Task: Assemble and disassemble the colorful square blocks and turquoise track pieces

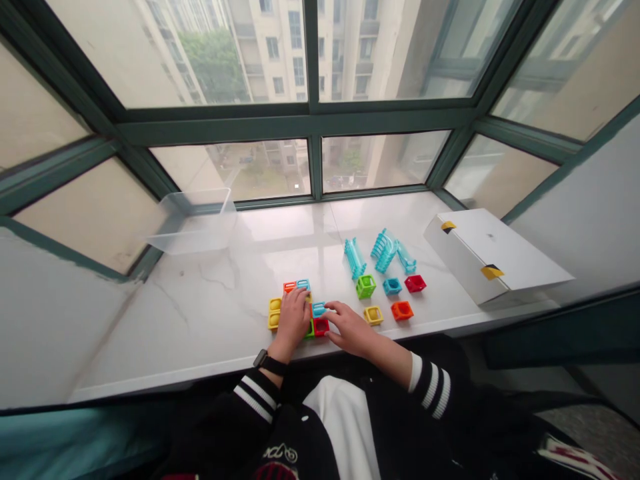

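A group of coloured plastic building blocks, with a red block (321, 327) at its front right, sits near the counter's front edge. My left hand (295, 315) lies over its middle, fingers curled down onto the blocks and hiding several. Yellow blocks (275, 313) show left of that hand; an orange block (290, 287) and a blue block (303, 285) show beyond its fingertips. At the group's right side is my right hand (350, 328), thumb and forefinger apart, tips by the red block and another blue block (319, 309). A green block (310, 330) is partly covered.
Loose blocks stand to the right: green (366, 287), blue (393, 287), red (415, 284), yellow (373, 315) and orange (402, 311). Behind them lie clear blue track pieces (355, 259). A white box (500, 253) is far right, a clear plastic bin (200, 223) back left, by the windows.
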{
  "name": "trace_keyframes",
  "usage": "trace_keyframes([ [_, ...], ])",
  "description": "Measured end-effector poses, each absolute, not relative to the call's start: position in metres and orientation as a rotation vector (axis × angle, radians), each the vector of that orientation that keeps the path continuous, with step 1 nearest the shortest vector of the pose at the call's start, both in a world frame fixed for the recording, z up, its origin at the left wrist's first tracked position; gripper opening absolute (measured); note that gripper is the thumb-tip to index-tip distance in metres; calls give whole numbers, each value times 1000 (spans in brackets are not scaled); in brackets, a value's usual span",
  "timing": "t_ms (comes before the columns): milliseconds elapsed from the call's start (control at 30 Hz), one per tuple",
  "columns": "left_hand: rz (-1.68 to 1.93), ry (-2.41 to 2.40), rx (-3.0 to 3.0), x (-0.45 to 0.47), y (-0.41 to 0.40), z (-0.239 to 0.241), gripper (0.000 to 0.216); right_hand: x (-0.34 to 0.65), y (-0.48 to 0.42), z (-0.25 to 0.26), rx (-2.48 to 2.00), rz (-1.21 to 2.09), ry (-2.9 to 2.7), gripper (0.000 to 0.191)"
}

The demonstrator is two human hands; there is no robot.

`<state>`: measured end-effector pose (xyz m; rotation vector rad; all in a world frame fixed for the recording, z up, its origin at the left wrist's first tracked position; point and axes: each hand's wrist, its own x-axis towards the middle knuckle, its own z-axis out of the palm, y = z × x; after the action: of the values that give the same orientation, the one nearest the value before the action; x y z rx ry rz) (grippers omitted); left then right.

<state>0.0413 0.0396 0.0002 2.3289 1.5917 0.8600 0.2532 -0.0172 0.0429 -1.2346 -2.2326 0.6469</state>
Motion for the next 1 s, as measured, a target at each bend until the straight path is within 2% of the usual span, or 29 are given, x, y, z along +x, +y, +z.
trace_keyframes([
  [500, 802, 1578, 2372, 43, 35, 10, 37, 245, -13, 16, -1392, 666, -2209, 20],
  [800, 789, 1587, 2375, 44, 33, 14, 22, 248, -14, 17, -1414, 682, -2233, 12],
  [1000, 788, 1588, 2366, 44, 33, 14, 20, 257, -16, 30, -1423, 759, -2289, 20],
])
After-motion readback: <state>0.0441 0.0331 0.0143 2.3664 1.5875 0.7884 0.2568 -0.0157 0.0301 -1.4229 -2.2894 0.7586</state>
